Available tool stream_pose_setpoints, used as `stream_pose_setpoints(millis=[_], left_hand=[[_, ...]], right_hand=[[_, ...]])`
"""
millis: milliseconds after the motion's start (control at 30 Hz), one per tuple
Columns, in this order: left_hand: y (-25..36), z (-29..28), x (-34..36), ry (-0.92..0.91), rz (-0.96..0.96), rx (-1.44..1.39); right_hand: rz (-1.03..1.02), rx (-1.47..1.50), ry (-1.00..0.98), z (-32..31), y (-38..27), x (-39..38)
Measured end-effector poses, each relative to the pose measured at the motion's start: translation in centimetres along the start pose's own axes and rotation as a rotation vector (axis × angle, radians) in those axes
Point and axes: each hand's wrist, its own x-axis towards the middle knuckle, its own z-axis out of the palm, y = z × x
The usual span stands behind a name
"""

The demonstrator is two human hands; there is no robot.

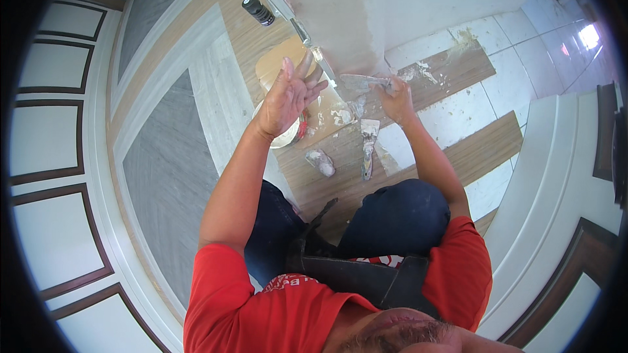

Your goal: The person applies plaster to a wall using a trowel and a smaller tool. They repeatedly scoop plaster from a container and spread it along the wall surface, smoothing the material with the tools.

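My right hand [396,99] grips a putty-smeared putty knife [362,82] at the foot of the wall's edge; its blade points left toward the corner. My left hand [288,101] is raised with fingers spread and nothing seen in it, above a round white tub [286,138] that it partly hides. A second putty knife [368,147], caked with white, lies on the floor in front of my knees. Left of it rests a whitish, smeared lump [320,163], whose kind I cannot make out. A tan sheet [275,65] lies beyond my left hand.
The wall [340,19] rises ahead, partly coated in damp-looking filler, with a metal strip along its end. A black bottle [258,11] stands beyond the tan sheet. Wood-look planks [451,68] lie over white tiles [458,111], spattered with white. Panelled white fronts [49,134] line the left.
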Motion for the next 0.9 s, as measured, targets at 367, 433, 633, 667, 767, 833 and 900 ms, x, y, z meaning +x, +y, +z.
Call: stream_pose_setpoints(millis=[367,433,633,667,767,833,900], left_hand=[[0.0,-0.2,-0.1,-0.002,0.0,-0.005],[0.1,-0.2,-0.2,-0.004,-0.005,-0.002],[-0.2,-0.3,0.0,-0.017,0.01,0.004],[-0.2,-0.3,-0.1,-0.011,0.01,0.004],[-0.1,-0.1,0.1,-0.005,0.008,0.002],[0.1,0.1,0.2,0.009,0.0,-0.001],[-0.3,0.0,0.2,0.024,0.014,-0.005]], right_hand=[[0.051,-0.074,0.285,-6.0,1.0,2.5],[-0.015,0.011,0.226,-6.1,0.9,1.3],[-0.575,-0.387,-0.081,-3.2,-0.8,-1.7],[-0.647,-0.465,-0.139,-2.8,-1.6,-1.8],[-0.79,-0.556,-0.125,-1.8,-0.9,-1.7],[-0.806,-0.564,-0.102,-1.7,-0.7,-1.5],[-0.833,-0.556,-0.072,-1.6,-0.9,-1.4]])
